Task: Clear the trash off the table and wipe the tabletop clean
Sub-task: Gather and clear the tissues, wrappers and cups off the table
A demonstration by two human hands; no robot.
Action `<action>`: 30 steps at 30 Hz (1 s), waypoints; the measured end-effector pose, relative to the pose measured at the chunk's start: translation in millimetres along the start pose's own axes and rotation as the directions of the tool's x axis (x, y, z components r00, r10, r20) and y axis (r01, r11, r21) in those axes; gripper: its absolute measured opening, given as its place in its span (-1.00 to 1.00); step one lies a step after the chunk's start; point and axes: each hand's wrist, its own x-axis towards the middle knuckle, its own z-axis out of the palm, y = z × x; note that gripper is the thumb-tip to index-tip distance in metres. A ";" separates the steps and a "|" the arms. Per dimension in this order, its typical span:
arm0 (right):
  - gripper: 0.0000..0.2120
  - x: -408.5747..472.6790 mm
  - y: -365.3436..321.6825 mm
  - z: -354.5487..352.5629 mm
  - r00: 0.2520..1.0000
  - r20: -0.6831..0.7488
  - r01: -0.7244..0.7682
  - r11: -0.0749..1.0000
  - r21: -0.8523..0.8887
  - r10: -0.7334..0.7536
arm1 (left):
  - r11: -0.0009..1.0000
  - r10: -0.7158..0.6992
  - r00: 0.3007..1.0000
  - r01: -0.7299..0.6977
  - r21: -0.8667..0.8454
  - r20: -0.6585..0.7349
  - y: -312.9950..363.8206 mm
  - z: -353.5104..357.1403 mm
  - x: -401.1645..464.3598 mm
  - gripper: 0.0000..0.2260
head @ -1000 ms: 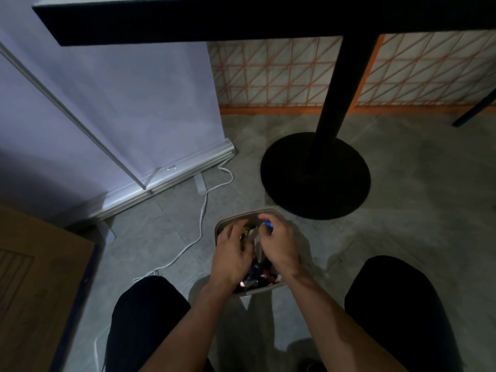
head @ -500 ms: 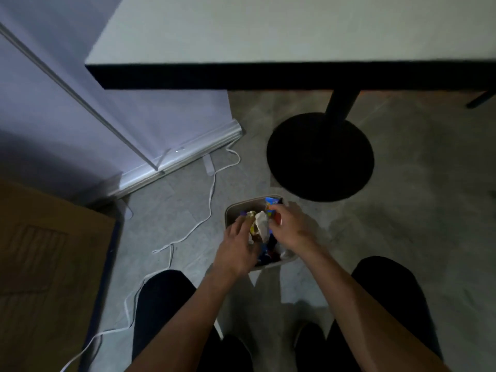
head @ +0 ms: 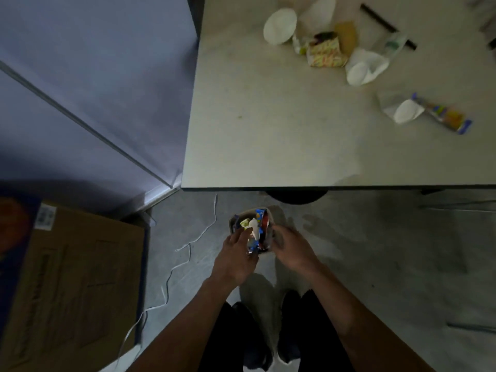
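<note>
Over the small bin (head: 251, 232) on the floor below the table's near edge, left hand (head: 236, 253) with loose fingers tamping wrappers (head: 256, 229), right hand (head: 291, 247) relaxed and empty beside; best pressing low before fetching cups (head: 280, 26) and packets (head: 326, 53) near the tabletop's (head: 268, 130) far-right corner.

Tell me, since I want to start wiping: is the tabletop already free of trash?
No, the tabletop still holds white cups, a crumpled patterned wrapper and a snack packet.

Pale table (head: 268, 130): cups (head: 279, 26), wrappers (head: 326, 53) (far side).
</note>
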 end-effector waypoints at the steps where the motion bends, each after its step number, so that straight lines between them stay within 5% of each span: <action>1: -0.59 -16.2 -11.4 -12.4 1.000 -0.002 0.001 1.000 0.017 -0.001 | 1.000 -0.002 1.000 0.002 -0.004 0.006 8.7 -11.5 -13.2 -0.39; 14: -0.67 -167.1 -117.8 -150.4 0.975 -0.214 0.105 0.971 0.217 -0.057 | 0.982 0.133 0.985 -0.146 -0.120 -0.112 116.7 -149.8 -116.7 -0.58; 21: -0.65 -194.8 -104.8 -196.1 0.937 -0.346 0.138 0.956 0.259 -0.042 | 0.949 0.245 0.954 -0.272 -0.158 -0.172 160.9 -169.2 -123.3 -0.58; 30: -0.69 -173.4 -61.0 -263.4 0.915 -0.403 0.140 0.940 0.312 -0.003 | 0.946 0.218 0.958 -0.254 -0.201 -0.187 228.5 -170.5 -83.5 -0.58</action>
